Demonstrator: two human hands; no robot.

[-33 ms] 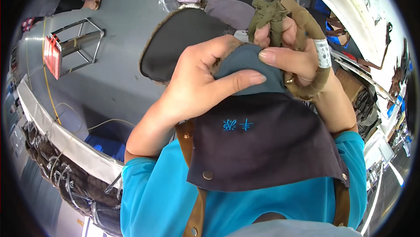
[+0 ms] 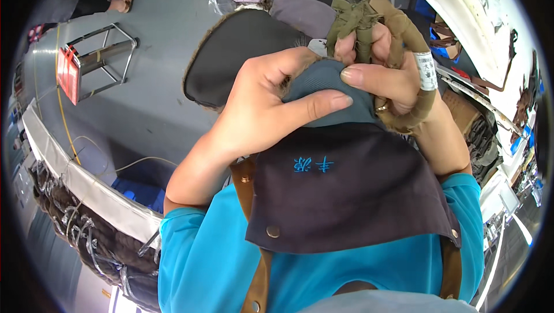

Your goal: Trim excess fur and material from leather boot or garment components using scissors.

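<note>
Your left hand (image 2: 262,108) pinched a fold of grey-blue cloth (image 2: 329,96) between thumb and fingers, close to your chest above a dark apron (image 2: 346,192). Just right of it, your right hand (image 2: 386,79) was clenched around a bundle of olive straps (image 2: 358,18), whose long axis ran upright, its frayed ends pointing up and away from you.

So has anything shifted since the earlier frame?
Nothing visibly changed. The left hand presses on the grey-blue fabric piece, and the right hand grips the olive straps, as before.
</note>
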